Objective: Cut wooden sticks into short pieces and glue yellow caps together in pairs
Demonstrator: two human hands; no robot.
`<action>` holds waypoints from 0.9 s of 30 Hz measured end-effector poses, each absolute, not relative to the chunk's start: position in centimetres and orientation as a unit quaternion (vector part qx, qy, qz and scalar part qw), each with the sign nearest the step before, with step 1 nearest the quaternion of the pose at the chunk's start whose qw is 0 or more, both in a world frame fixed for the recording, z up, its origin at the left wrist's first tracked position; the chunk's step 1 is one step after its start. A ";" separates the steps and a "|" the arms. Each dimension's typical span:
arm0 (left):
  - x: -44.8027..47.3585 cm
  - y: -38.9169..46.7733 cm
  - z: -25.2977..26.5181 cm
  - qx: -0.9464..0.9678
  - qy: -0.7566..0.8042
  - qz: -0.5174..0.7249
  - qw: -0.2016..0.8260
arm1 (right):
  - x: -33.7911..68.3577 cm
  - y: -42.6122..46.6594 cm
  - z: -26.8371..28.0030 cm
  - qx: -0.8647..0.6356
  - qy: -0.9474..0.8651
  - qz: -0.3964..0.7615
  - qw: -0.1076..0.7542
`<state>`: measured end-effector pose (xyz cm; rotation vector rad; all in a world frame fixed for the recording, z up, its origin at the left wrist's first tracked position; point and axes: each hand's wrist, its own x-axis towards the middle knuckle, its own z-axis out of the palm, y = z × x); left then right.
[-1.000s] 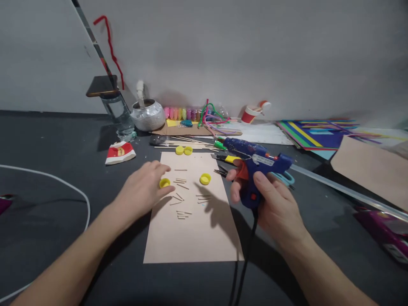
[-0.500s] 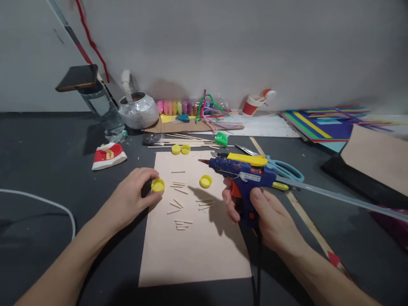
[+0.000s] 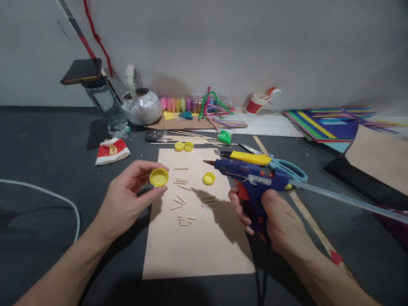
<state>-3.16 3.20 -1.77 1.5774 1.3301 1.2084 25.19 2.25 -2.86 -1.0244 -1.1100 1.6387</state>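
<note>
Between thumb and fingers, my left hand (image 3: 127, 199) pinches a yellow bottle cap (image 3: 159, 177), its hollow side toward me, above the left edge of a beige paper sheet (image 3: 197, 250). My right hand (image 3: 274, 216) grips a blue glue gun (image 3: 251, 178) with a red trigger; its nozzle points left and a long clear glue stick (image 3: 344, 198) sticks out behind. Another yellow cap (image 3: 209, 178) lies hollow side up on the paper, below the nozzle. Short cut wooden sticks (image 3: 185, 220) lie in small groups on the sheet. Two more caps (image 3: 179, 146) sit at its far edge.
Beyond the gun lie a yellow utility knife (image 3: 250, 157) and blue-handled scissors (image 3: 287, 169). Long wooden sticks (image 3: 191, 139), a silver pot (image 3: 142, 108) and a water bottle (image 3: 105, 104) with a phone on top stand or lie behind. A white cable (image 3: 47, 185) crosses the left.
My left hand has raised the yellow cap and tilted its hollow side toward me. The glue gun in my right hand has shifted slightly right. The whole view has moved a little.
</note>
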 end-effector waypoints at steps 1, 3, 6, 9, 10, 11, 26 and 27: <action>-3.4 3.2 -1.5 0.627 0.517 0.478 0.335 | 25.3 2.3 -3.0 -0.416 -0.447 0.655 0.444; -3.9 3.3 -1.1 0.697 0.529 0.428 0.227 | 25.4 2.5 -3.0 -0.423 -0.450 0.645 0.450; -4.4 3.6 -1.0 0.797 0.538 0.258 0.093 | 25.3 2.7 -2.7 -0.437 -0.457 0.633 0.446; -4.5 3.8 -1.0 0.836 0.510 0.185 0.084 | 25.0 2.7 -2.4 -0.449 -0.466 0.623 0.441; -4.5 3.7 -1.0 0.845 0.499 0.174 0.081 | 24.9 2.7 -2.3 -0.451 -0.466 0.620 0.440; -4.5 3.7 -0.9 0.850 0.495 0.166 0.070 | 24.8 2.7 -2.2 -0.454 -0.468 0.619 0.439; -3.8 4.2 -0.8 0.790 0.605 0.051 0.081 | 24.7 2.9 -2.2 -0.482 -0.498 0.580 0.429; -3.9 4.2 -0.9 0.791 0.603 0.046 0.089 | 24.7 2.9 -2.2 -0.482 -0.500 0.580 0.426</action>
